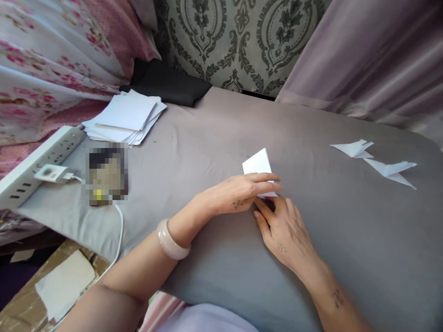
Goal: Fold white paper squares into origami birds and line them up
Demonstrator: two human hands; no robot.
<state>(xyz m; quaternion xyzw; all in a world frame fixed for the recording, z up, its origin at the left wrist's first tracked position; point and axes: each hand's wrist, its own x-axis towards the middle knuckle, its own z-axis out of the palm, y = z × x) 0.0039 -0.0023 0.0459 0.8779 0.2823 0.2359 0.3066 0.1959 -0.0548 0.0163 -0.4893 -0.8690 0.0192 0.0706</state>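
Observation:
A small folded piece of white paper (258, 162) is at my hands, over the middle of the grey-covered table. My left hand (242, 190), with a pale bangle (172, 240) on its wrist, lies across the paper, its fingers reaching over to the right edge. The lower part of the paper is covered by these fingers. Close below, my right hand (284, 226) has its fingertips at the paper's lower edge, bent and partly hidden behind the left hand. Off to the right lie two folded white paper shapes with pointed ends, a farther one (353, 148) and a nearer one (390, 170).
A stack of white paper sheets (126, 113) sits at the back left before a black folded item (169, 83). Along the left edge lies a power strip (20, 177) with a charger (53, 174) and white cable (121, 230). A blurred-out object (107, 173) lies beside it.

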